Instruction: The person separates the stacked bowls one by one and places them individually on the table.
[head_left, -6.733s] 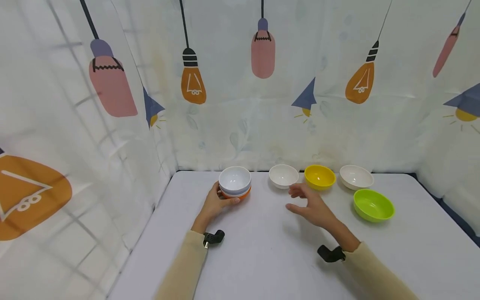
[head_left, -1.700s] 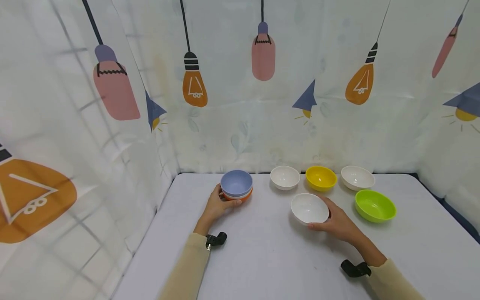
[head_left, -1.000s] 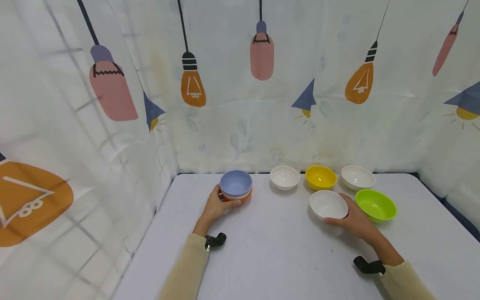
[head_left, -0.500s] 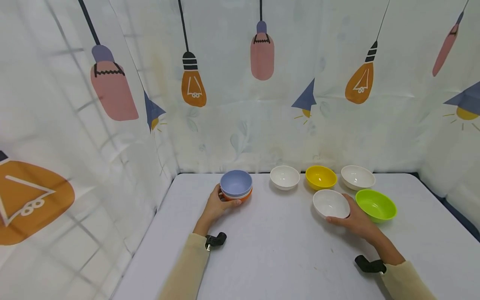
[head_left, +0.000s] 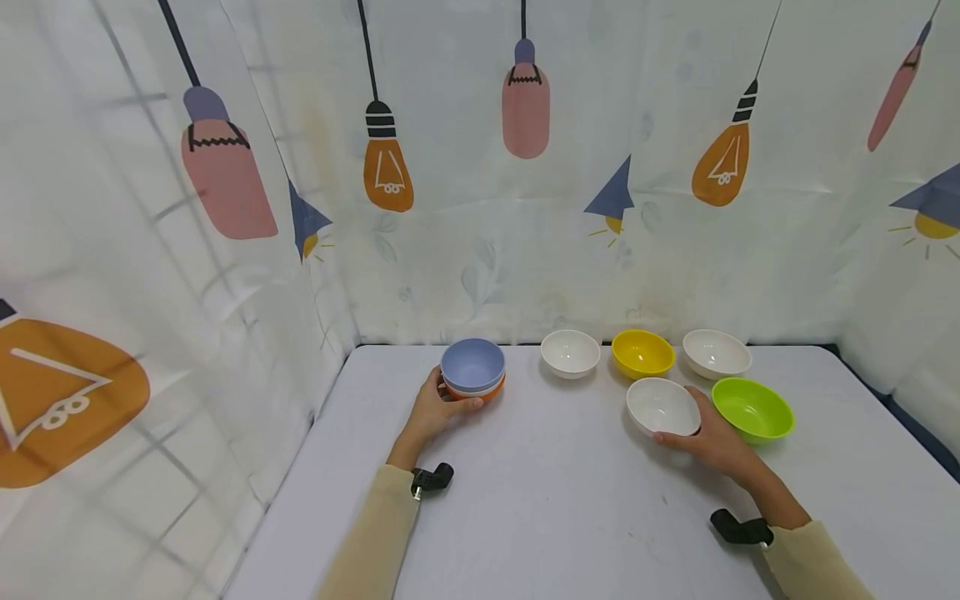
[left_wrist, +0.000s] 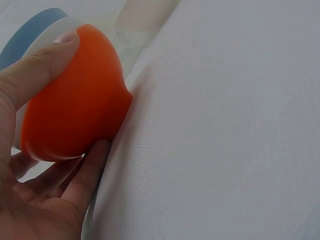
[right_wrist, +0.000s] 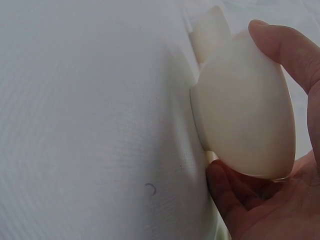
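A stack of nested bowls (head_left: 472, 365) stands at the back left of the table: blue on top, white below it, and an orange bowl (left_wrist: 82, 105) at the bottom. My left hand (head_left: 435, 415) grips the stack from its near left side, thumb on the orange wall and fingers around the other side. A white bowl (head_left: 663, 407) sits upright in front of the yellow bowl (head_left: 642, 354). Its near right side is held by my right hand (head_left: 712, 435), thumb near the rim and fingers round the wall (right_wrist: 245, 105). A green bowl (head_left: 752, 410) lies just beyond that hand.
Two more white bowls stand along the back edge, one left of the yellow bowl (head_left: 570, 353) and one right of it (head_left: 717, 353). The white table (head_left: 555, 500) meets a curtain (head_left: 465, 267) printed with lamps.
Earlier a white bowl topped the stack and my right hand was free. The right hand now has that bowl, carried right to beside the green one. Over the last half second, almost nothing moves.
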